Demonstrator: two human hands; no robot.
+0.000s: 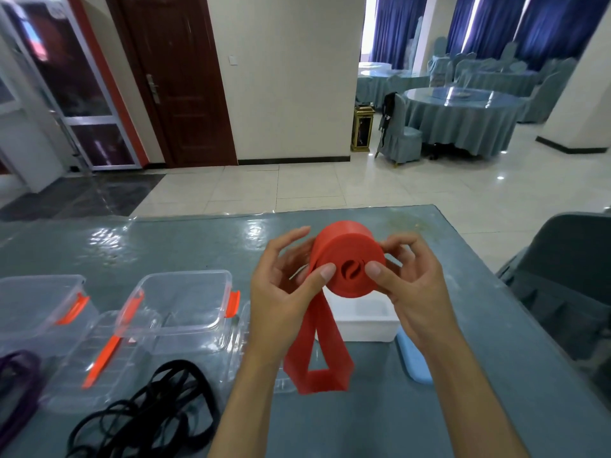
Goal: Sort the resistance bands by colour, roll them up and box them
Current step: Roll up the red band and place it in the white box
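Note:
A wide red resistance band [347,256] is wound into a thick roll held above the table, and its loose end [319,368] hangs down in a loop. My left hand [284,289] grips the roll's left side with the thumb on its face. My right hand [410,282] holds the right side, thumb near the centre hole. Black bands [155,414] lie tangled at the near left. A purple band [16,385] lies at the far left edge. A white box [363,322] sits under the roll, and clear boxes with orange clips [185,302] [36,305] stand to the left.
A clear lid with an orange clip [99,358] lies in front of the clear boxes. A light blue lid [413,358] rests to the right of the white box. A grey chair [562,292] stands at the table's right side. The table [165,239] has a shiny cover.

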